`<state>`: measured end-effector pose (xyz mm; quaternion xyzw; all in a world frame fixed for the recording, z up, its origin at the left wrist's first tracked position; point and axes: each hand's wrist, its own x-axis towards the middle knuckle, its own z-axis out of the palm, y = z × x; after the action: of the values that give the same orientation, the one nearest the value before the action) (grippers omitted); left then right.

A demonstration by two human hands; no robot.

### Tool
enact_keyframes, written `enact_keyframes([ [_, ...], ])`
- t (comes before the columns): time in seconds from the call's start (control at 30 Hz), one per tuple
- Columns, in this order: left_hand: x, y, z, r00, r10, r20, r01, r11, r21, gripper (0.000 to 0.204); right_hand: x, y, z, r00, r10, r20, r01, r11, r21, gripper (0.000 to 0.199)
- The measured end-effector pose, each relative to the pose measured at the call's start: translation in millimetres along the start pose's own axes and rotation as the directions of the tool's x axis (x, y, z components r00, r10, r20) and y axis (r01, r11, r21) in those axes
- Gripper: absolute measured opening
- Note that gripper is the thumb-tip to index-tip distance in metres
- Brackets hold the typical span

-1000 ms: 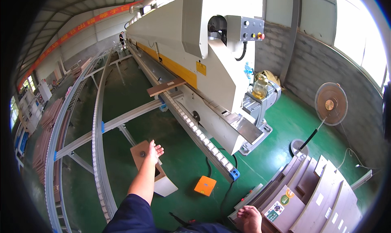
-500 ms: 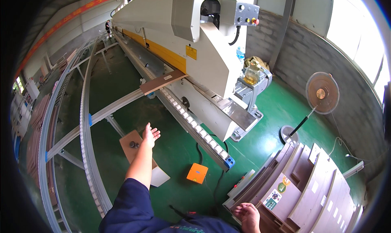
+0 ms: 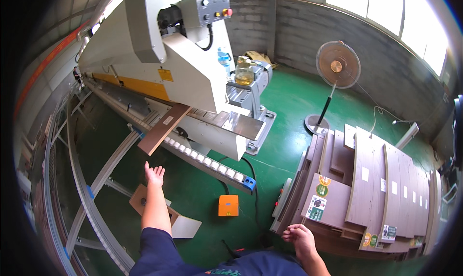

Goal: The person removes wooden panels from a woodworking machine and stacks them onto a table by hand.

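Note:
My left hand (image 3: 154, 174) reaches forward, palm up and fingers spread, with nothing in it. Just beyond its fingertips is the near end of a brown board (image 3: 163, 130). That board lies across a roller rail (image 3: 207, 163) and sticks out from under the head of a long white machine (image 3: 195, 78); a small gap shows between hand and board. My right hand (image 3: 300, 241) is held low by my body, its fingers loosely bent and no object visible in it. It is nearest to a stack of brown panels (image 3: 333, 199) bearing labels.
An orange box (image 3: 228, 205) sits on the green floor near the rail's blue end. Metal frame rails (image 3: 103, 182) run along the left. Behind the panels stands a fan (image 3: 336, 66). A jar of yellow liquid (image 3: 244, 73) rests by the machine's motor.
The view has swung to the right. The brown board sticks out farther from the machine and has turned, its end closer to my left hand. My left hand stays outstretched.

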<state>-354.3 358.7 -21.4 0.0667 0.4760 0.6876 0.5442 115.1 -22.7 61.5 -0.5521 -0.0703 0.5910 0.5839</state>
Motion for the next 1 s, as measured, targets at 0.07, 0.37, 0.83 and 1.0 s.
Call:
enact_keyframes([
  [0.07, -1.6, 0.0, 7.8, 1.0, -0.008, 0.01, 0.008, 1.0, 0.021, 0.095, -2.8, -1.4, 1.3, 1.0, 0.005, -0.027, -0.005, 1.0, -0.02, 0.011],
  [0.37, 25.8, -20.3, 11.6, 0.967, -0.116, 0.227, 0.095, 0.991, 0.099, 0.058, -8.2, 0.3, 2.2, 0.998, -0.018, -0.058, 0.016, 0.999, -0.04, 0.012],
  [0.83, -118.1, -79.7, 34.6, 0.885, -0.218, 0.412, 0.205, 0.976, 0.075, 0.027, 3.1, 13.9, 1.2, 1.0, 0.011, 0.014, -0.01, 1.0, -0.009, 0.01],
  [1.0, -177.3, -109.4, 18.8, 0.817, -0.224, 0.532, 0.258, 0.966, 0.01, 0.03, 1.0, 19.7, 6.2, 0.999, 0.008, 0.045, -0.006, 0.999, -0.031, 0.01],
])
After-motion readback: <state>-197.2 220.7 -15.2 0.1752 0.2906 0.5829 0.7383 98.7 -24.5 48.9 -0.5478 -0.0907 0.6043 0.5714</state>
